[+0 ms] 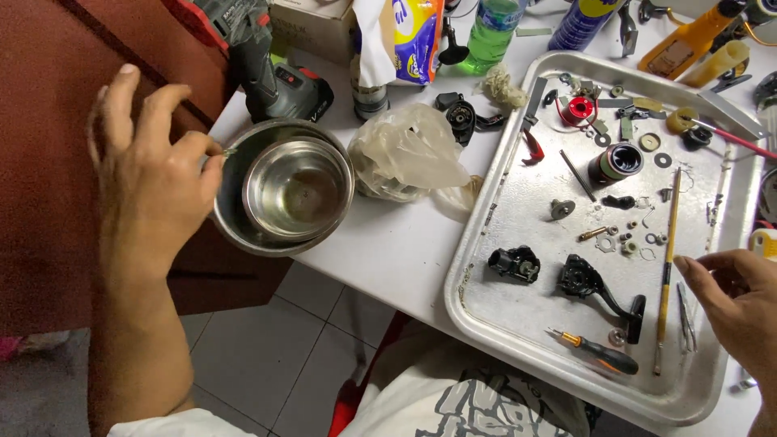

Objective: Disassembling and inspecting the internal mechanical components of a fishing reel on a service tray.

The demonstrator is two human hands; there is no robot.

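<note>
Left hand [154,174]: thumb and forefinger pinched on a small part, too tiny to identify, at the bowl [235,218] rim. Right hand [732,295]: loosely curled, holding nothing, over the tray [486,235] beside tweezers [686,317].

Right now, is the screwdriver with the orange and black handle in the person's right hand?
No, the screwdriver lies on the tray, apart from the right hand, which holds no tool.

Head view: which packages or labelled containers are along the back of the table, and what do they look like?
Cardboard box: back left, behind the power drill, brown.
Soft pack: beside the box, yellow, blue and white.
Green plastic bottle: back centre, pale label.
Blue spray can: behind the metal tray, yellow patch.
Orange bottle: back right, lying tilted, labelled.
</note>
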